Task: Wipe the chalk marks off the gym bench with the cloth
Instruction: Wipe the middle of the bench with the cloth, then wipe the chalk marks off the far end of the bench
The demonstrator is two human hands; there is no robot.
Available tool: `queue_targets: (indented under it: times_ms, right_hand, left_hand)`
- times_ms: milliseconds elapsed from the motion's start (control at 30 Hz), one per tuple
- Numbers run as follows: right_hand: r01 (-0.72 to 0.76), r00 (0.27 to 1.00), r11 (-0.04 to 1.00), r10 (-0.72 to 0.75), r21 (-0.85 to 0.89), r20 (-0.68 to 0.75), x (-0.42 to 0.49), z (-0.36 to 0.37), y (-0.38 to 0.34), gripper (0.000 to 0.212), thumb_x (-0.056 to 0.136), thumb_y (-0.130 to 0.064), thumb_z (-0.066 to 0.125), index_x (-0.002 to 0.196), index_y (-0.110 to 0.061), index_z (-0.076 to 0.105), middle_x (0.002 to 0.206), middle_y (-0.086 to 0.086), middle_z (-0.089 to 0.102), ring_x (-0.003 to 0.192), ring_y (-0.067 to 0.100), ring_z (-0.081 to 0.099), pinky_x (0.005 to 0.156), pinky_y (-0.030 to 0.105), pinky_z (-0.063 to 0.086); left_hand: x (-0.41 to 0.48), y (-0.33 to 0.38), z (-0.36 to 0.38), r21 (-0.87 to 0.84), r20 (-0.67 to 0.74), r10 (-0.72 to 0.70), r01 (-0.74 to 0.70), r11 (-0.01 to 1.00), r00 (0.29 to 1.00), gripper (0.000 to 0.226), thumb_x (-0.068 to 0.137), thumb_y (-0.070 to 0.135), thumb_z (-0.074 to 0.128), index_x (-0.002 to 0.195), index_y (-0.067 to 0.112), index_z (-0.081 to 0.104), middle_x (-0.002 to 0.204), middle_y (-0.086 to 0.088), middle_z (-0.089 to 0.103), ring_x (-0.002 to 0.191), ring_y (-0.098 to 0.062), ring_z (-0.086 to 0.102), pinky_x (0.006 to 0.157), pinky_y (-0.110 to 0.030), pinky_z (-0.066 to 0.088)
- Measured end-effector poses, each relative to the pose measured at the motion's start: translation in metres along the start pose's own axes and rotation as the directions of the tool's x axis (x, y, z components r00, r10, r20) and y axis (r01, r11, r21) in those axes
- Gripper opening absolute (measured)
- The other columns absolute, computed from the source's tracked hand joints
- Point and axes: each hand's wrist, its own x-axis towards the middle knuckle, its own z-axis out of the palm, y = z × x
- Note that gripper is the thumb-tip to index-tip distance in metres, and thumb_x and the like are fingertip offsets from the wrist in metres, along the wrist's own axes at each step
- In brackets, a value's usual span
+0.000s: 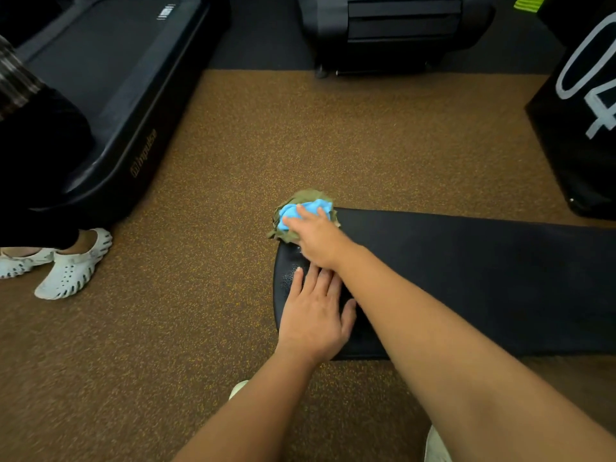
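Cloth (305, 211): crumpled blue-green wad under your right hand (318, 238), fingers flat.
Bench (466, 278): smooth black pad beneath your spread left hand (315, 320).

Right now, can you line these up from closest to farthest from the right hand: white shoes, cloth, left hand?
1. cloth, under the right hand
2. left hand, close by, on the bench
3. white shoes, far left on floor

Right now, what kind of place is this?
Most likely a gym: a padded black bench, a treadmill at the upper left, and speckled rubber flooring.
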Motion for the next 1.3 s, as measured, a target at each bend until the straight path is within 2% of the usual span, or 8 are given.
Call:
queue_targets:
  times_ms: [100, 233, 433, 567, 733, 900, 1100, 1300]
  right_hand:
    - [-0.022, 0.999, 0.996, 0.025, 0.081, -0.037, -0.013, -0.017, 0.036, 0.054, 0.087, 0.003, 0.044, 0.138, -0.014, 0.045, 0.148, 0.020, 0.033, 0.139, 0.033, 0.029, 0.115, 0.039, 0.020]
    - [-0.275, 0.934, 0.956, 0.291, 0.101, -0.209, -0.032, -0.022, 0.056, 0.043, 0.089, 0.001, 0.044, 0.130, -0.009, 0.050, 0.144, 0.022, 0.038, 0.134, 0.037, 0.034, 0.108, 0.043, 0.031]
    - [-0.189, 0.973, 0.981, 0.182, -0.034, -0.140, -0.063, -0.022, 0.068, 0.052, 0.090, -0.002, 0.038, 0.141, -0.013, 0.038, 0.150, 0.016, 0.031, 0.141, 0.033, 0.023, 0.114, 0.042, 0.020]
    - [-0.445, 0.861, 0.895, 0.437, 0.028, -0.261, -0.072, -0.025, 0.069, 0.047, 0.089, -0.003, 0.040, 0.135, -0.010, 0.042, 0.147, 0.017, 0.033, 0.134, 0.041, 0.027, 0.105, 0.046, 0.032]
    - [-0.159, 0.971, 0.987, 0.156, -0.001, -0.179, -0.108, -0.018, 0.061, 0.058, 0.089, 0.000, 0.041, 0.145, -0.013, 0.034, 0.153, 0.014, 0.027, 0.143, 0.030, 0.019, 0.116, 0.035, 0.013]
    - [-0.460, 0.843, 0.884, 0.464, 0.085, -0.273, -0.105, -0.025, 0.068, 0.054, 0.088, -0.002, 0.041, 0.141, -0.012, 0.039, 0.151, 0.016, 0.030, 0.137, 0.039, 0.025, 0.110, 0.041, 0.026]
    - [-0.253, 0.940, 0.955, 0.280, 0.155, -0.193, -0.127, -0.007, 0.028, 0.058, 0.091, -0.003, 0.046, 0.146, -0.011, 0.029, 0.153, 0.014, 0.027, 0.146, 0.023, 0.008, 0.118, 0.035, 0.002]
    - [-0.219, 0.916, 0.927, 0.304, 0.306, -0.264, -0.159, -0.010, 0.034, 0.051, 0.093, -0.013, 0.053, 0.141, -0.010, 0.037, 0.148, 0.006, 0.038, 0.144, 0.017, 0.018, 0.117, 0.040, 0.018]
  left_hand:
    - [-0.005, -0.001, -0.001, 0.022, 0.002, 0.004, -0.004, 1.000, 1.000, 0.066, 0.094, 0.049, 0.024, 0.149, 0.012, 0.029, 0.158, -0.005, 0.022, 0.147, -0.025, 0.012, 0.118, -0.047, 0.014]
    - [-0.012, 0.001, -0.001, 0.022, -0.011, 0.002, -0.001, 1.000, 1.000, 0.066, 0.095, 0.049, 0.025, 0.150, 0.013, 0.027, 0.159, -0.004, 0.018, 0.148, -0.024, 0.009, 0.119, -0.046, 0.011]
    - [-0.012, 0.001, -0.002, 0.010, -0.014, 0.003, -0.002, 1.000, 1.000, 0.066, 0.095, 0.049, 0.024, 0.151, 0.014, 0.026, 0.159, -0.003, 0.017, 0.148, -0.022, 0.007, 0.117, -0.044, 0.007]
    - [-0.012, 0.001, -0.001, 0.008, -0.006, -0.007, 0.007, 1.000, 1.000, 0.066, 0.095, 0.050, 0.023, 0.151, 0.015, 0.025, 0.160, -0.002, 0.015, 0.148, -0.022, 0.005, 0.117, -0.045, 0.008]
    - [-0.012, 0.001, 0.000, 0.024, -0.014, -0.007, 0.007, 1.000, 1.000, 0.066, 0.095, 0.049, 0.024, 0.149, 0.013, 0.029, 0.158, -0.004, 0.021, 0.147, -0.023, 0.011, 0.116, -0.045, 0.010]
    - [-0.012, 0.002, 0.000, 0.025, -0.009, -0.014, 0.014, 1.000, 1.000, 0.067, 0.094, 0.050, 0.022, 0.151, 0.015, 0.024, 0.160, -0.002, 0.015, 0.148, -0.022, 0.005, 0.118, -0.044, 0.007]
    - [-0.010, 0.003, -0.006, -0.040, -0.021, -0.058, 0.057, 0.998, 0.998, 0.075, 0.089, 0.053, 0.025, 0.153, 0.013, 0.015, 0.159, -0.001, 0.018, 0.147, -0.018, 0.009, 0.119, -0.039, 0.007]
    - [0.035, 0.021, -0.027, -0.018, -0.027, -0.022, 0.021, 1.000, 0.999, 0.076, 0.086, 0.038, 0.050, 0.152, 0.017, 0.017, 0.160, -0.007, 0.012, 0.146, -0.029, 0.012, 0.113, -0.044, 0.023]
